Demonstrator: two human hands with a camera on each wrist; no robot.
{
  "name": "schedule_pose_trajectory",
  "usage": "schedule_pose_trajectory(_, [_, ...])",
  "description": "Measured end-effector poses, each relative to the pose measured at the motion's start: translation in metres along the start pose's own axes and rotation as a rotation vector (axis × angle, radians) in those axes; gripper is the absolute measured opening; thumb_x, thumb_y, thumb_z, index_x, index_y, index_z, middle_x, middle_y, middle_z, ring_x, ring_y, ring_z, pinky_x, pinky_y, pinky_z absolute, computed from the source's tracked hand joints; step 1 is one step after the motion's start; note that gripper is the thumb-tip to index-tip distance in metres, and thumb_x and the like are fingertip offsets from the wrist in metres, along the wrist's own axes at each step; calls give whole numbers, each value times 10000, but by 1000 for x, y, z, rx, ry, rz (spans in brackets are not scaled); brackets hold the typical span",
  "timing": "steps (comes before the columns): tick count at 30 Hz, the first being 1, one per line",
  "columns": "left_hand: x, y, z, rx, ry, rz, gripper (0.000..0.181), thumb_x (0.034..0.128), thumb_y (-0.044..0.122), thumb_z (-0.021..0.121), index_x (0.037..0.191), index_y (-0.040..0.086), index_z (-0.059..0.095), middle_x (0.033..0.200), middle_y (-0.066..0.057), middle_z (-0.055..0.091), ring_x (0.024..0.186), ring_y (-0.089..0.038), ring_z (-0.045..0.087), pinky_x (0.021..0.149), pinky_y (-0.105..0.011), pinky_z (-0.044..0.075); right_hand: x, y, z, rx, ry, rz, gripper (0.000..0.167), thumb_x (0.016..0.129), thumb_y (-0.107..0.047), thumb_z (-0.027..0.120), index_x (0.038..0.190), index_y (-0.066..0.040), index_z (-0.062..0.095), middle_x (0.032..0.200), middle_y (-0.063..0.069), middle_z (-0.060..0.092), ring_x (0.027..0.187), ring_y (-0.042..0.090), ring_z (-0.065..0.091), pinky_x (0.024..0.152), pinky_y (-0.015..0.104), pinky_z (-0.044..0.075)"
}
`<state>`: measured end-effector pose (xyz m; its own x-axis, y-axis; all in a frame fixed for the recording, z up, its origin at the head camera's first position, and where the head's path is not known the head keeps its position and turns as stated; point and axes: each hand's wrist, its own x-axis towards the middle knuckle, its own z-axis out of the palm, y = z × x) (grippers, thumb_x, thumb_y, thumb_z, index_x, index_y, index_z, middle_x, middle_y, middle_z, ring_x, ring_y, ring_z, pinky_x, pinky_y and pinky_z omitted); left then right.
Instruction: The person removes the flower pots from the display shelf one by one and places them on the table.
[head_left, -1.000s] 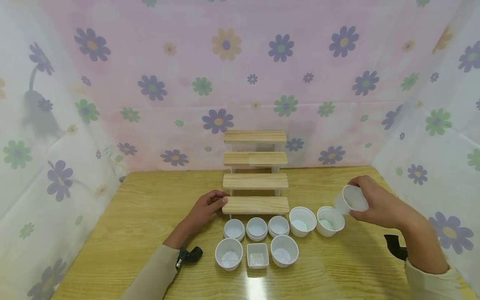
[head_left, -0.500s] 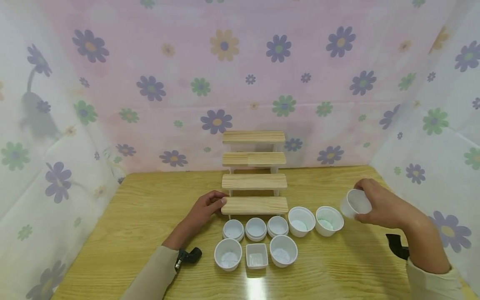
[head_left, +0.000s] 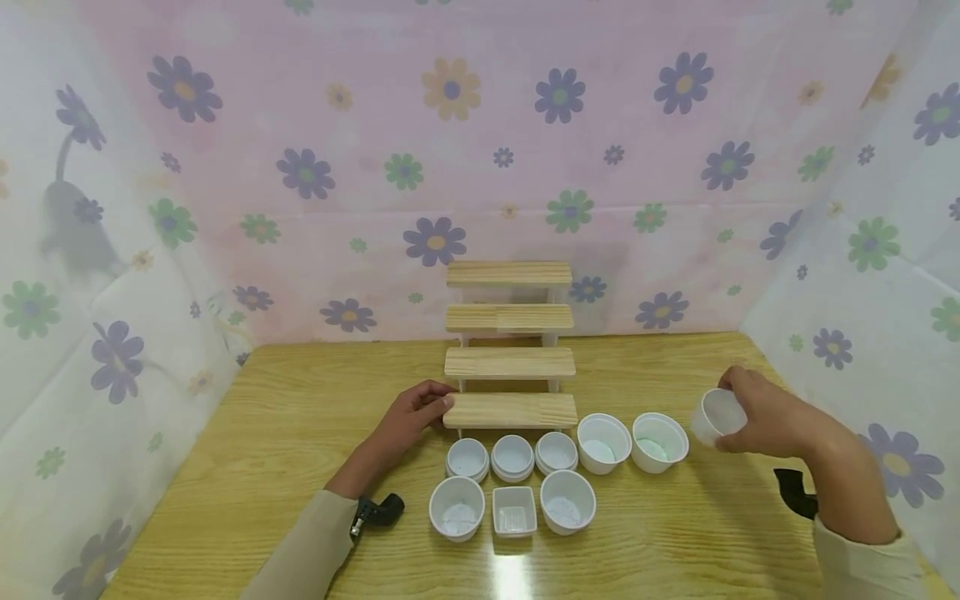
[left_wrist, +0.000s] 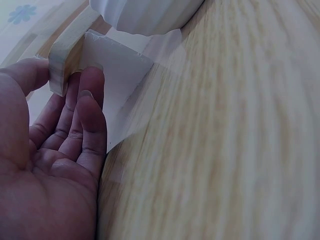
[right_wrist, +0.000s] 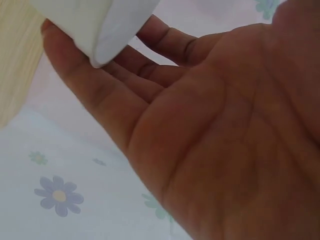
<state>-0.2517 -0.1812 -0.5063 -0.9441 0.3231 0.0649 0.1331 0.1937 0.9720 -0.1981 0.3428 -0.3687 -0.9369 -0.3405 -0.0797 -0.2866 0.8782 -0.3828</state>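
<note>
My left hand (head_left: pixel 403 427) grips the left end of the lowest board on a wooden stepped display stand (head_left: pixel 512 408). In the left wrist view its thumb lies against the board end (left_wrist: pixel 62 65) and the fingers curl underneath. At the right, my right hand (head_left: pixel 776 417) holds a white round cup (head_left: pixel 714 414) by its side, tilted, with the mouth partly toward me. The right wrist view shows only part of this cup (right_wrist: pixel 85 25) between thumb and fingers. Just left of it stand two white cups, the nearer one (head_left: pixel 660 442) greenish inside.
In front of the stand are small white round pots (head_left: pixel 513 457) in a row. Closer to me, a square white dish (head_left: pixel 514 511) stands between two white cups, one at left (head_left: pixel 457 508). Flowered cloth (head_left: pixel 510 167) hangs behind and beside the wooden table (head_left: pixel 300 400).
My right hand has moved slightly right and downward with the white cup, away from the standing cups. The left hand keeps its grip on the stand.
</note>
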Motion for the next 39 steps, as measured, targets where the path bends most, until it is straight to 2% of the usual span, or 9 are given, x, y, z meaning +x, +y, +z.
schedule_pose_trajectory(5, [1,-1,0,13,-5,3,353,1114,251,597,1344,-14,634,1080,-83,709,895,-187,656,811,-322,584,3,4,2,27,-84,43,755,759,-184,959,1234,117,455,1123,217,599,921,317,595,721,414,517])
schedule_pose_trajectory(11, [2,-3,0,16,-1,9,346,1114,237,596,1347,-17,634,1068,-66,700,872,-175,653,803,-324,583,7,5,6,57,-138,65,733,736,-154,959,1203,109,459,1079,186,611,892,293,597,703,406,521])
schedule_pose_trajectory(23, [0,-2,1,14,7,7,342,1113,235,598,1340,-19,636,1073,-69,702,879,-167,650,801,-318,585,16,6,16,35,-226,91,721,762,-171,950,1202,113,456,1042,181,609,876,289,594,707,411,525])
schedule_pose_trajectory(39, [1,-1,0,8,12,4,342,1109,226,605,1345,-21,635,1067,-69,705,874,-173,661,804,-318,587,21,8,19,23,-230,79,742,776,-199,947,1260,89,465,1115,213,626,925,315,614,742,452,546])
